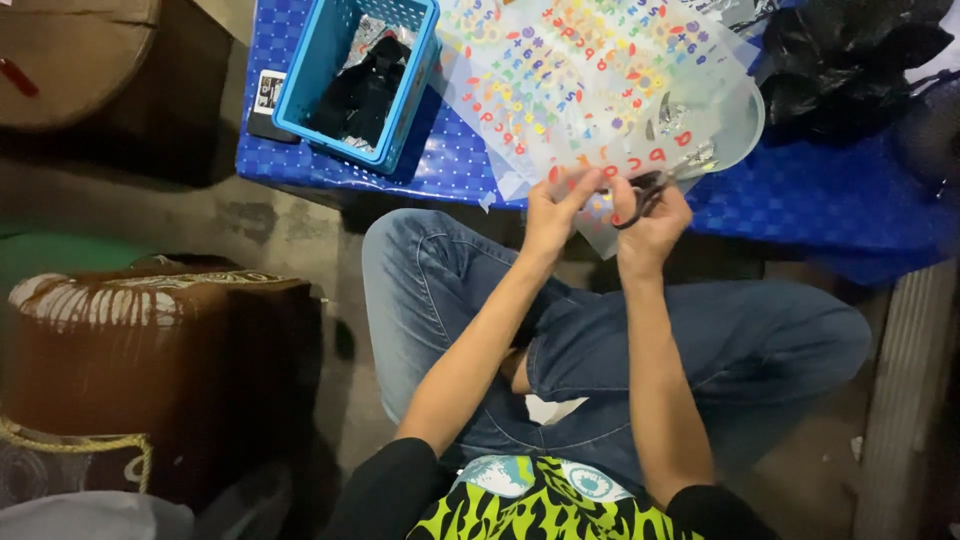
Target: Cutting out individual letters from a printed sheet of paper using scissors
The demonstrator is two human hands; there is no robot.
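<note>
Blue-checked table point(800, 200) fills the top of my view, with a blue basket point(310, 70) on its left part and a black bag point(850, 50) at the right. Clear sheets of coloured letter stickers point(590, 80) lie spread between them, overhanging the near edge. My left hand point(552, 212) pinches a sheet's lower edge; my right hand point(652, 215) grips black-handled scissors point(645, 190), fingers through the loops, just beside it.

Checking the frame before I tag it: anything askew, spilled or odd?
Mostly tidy. The clear sheets of coloured letters lie fanned and overhang the blue table edge toward the lap. The left hand pinches one sheet; the right hand holds scissors. Nothing looks spilled or torn.
</note>
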